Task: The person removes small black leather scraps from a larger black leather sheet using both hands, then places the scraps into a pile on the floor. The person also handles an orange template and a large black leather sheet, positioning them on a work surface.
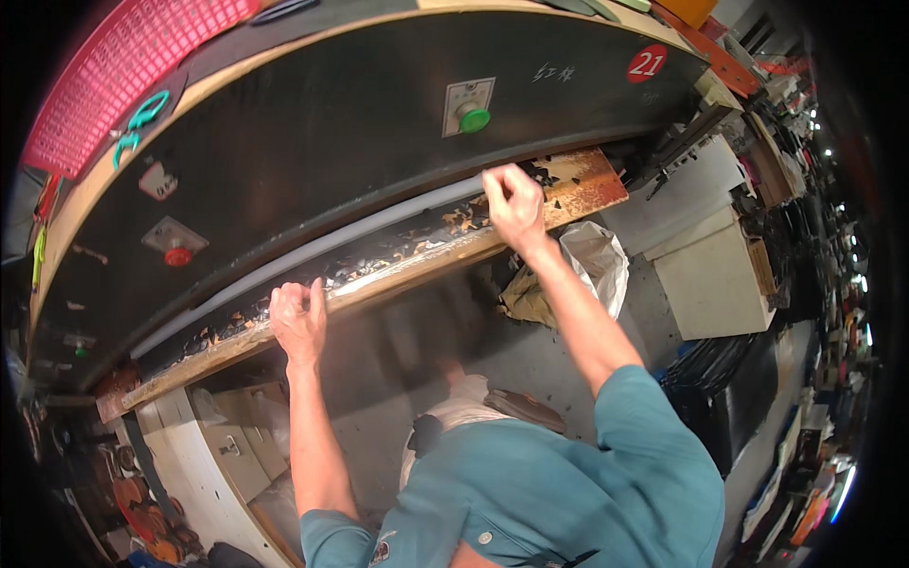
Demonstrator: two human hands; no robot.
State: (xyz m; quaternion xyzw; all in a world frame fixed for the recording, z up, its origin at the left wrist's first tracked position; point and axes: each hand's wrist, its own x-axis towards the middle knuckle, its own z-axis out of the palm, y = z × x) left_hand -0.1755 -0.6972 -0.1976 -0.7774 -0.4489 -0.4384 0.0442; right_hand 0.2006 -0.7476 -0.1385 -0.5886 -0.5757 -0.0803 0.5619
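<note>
My left hand [298, 324] is closed at the front edge of a wooden ledge [204, 356], fingers curled and thumb raised. What it holds, if anything, cannot be made out. Farther right and higher, my right hand [516, 206] is also closed, its knuckles beside the right visible end of a long pale grey bar [350, 222]. Whether it grips the bar or something small is hidden. The bar runs along the foot of a black machine panel [312, 133]. Dark and tan scraps [407, 248] lie along the ledge between my hands.
The panel carries a green button [474, 119] and a red button [177, 256]. On top sit a pink basket [123, 71] and teal-handled scissors [142, 114]. A white sack [597, 265] stands below the ledge's right end, near a pale box [710, 279].
</note>
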